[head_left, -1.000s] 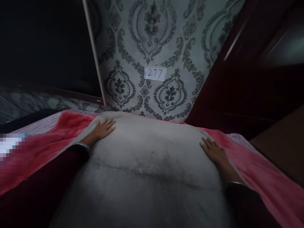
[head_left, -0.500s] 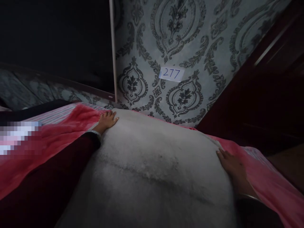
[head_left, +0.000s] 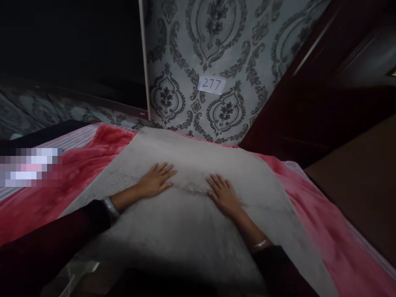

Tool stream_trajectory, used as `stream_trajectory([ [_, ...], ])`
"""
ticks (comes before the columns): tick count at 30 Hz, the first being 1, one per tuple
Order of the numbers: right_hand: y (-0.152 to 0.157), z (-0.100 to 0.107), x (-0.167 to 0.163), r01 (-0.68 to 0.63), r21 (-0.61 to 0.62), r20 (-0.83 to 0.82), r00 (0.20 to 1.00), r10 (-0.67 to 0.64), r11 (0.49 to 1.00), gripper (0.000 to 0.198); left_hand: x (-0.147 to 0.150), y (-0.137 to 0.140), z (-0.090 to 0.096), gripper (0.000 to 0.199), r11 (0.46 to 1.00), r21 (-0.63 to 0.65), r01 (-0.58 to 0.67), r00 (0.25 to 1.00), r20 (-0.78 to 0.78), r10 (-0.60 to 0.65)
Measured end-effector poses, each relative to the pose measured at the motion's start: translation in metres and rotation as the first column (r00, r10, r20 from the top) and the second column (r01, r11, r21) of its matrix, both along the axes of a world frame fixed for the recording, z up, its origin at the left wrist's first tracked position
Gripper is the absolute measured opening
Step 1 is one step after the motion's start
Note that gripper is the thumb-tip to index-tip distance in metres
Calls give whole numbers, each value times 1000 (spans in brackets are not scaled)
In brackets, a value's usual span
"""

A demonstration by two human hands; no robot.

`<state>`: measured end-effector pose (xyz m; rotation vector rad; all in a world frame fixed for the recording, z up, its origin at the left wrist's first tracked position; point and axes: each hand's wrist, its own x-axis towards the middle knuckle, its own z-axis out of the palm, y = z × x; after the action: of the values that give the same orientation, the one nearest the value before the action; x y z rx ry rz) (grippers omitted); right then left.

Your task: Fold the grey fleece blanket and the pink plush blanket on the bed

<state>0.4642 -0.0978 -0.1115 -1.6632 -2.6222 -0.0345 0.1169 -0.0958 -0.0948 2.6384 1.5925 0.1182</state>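
A grey, plush-looking cloth (head_left: 185, 222) lies spread in front of me, with a faint crease running across its middle. My left hand (head_left: 156, 180) rests flat on it, left of centre, fingers spread. Right of centre, my right hand (head_left: 223, 194) also lies flat on the grey cloth, its fingers stretched out. Neither hand grips anything. Under the grey cloth, a pink-red blanket (head_left: 89, 161) shows on both sides. Striped fabric (head_left: 69, 143) peeks out beyond the blanket.
A large dark screen (head_left: 71, 49) stands at the back left. Behind is patterned wallpaper (head_left: 173, 53) with a paper label (head_left: 211, 84) reading 277. Dark red furniture (head_left: 293, 111) stands on the right, beside a brown panel (head_left: 359, 177). Pale clear plastic (head_left: 82, 268) shows at lower left.
Both hands have moved from the grey cloth's far left and right edges inward to its middle, now lying flat near each other. The view has shifted slightly.
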Motion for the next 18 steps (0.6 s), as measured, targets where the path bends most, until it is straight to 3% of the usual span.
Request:
stream_trajectory([
  [2, -5, 2, 26, 200, 14, 26, 979, -200, 980, 57, -23, -2, 9, 63, 989, 0, -149, 988, -48, 149],
  [3, -8, 4, 47, 323, 24, 33, 946, -323, 946, 57, -39, -2, 14, 62, 972, 0, -234, 969, -79, 233],
  [6, -28, 4, 119, 626, 40, -2, 780, -626, 779, 61, -94, -10, 27, 62, 905, 21, -426, 900, -95, 426],
  [8, -52, 2, 160, 746, 8, -45, 666, -745, 666, 64, -123, -21, 31, 62, 853, 17, -522, 848, -95, 521],
  [10, -78, -1, 187, 805, -50, -65, 588, -806, 591, 65, -141, -33, 34, 62, 820, 5, -572, 816, -94, 570],
  [14, -117, 1, 198, 829, -108, -49, 546, -836, 548, 64, -140, -45, 44, 64, 798, -55, -601, 799, -88, 596],
  [16, -128, 4, 184, 843, -91, -38, 529, -848, 530, 62, -125, -49, 49, 67, 768, -74, -636, 771, -77, 632],
  [18, -135, 5, 157, 835, -36, -45, 547, -836, 549, 61, -100, -55, 49, 70, 771, -26, -637, 771, -55, 635],
])
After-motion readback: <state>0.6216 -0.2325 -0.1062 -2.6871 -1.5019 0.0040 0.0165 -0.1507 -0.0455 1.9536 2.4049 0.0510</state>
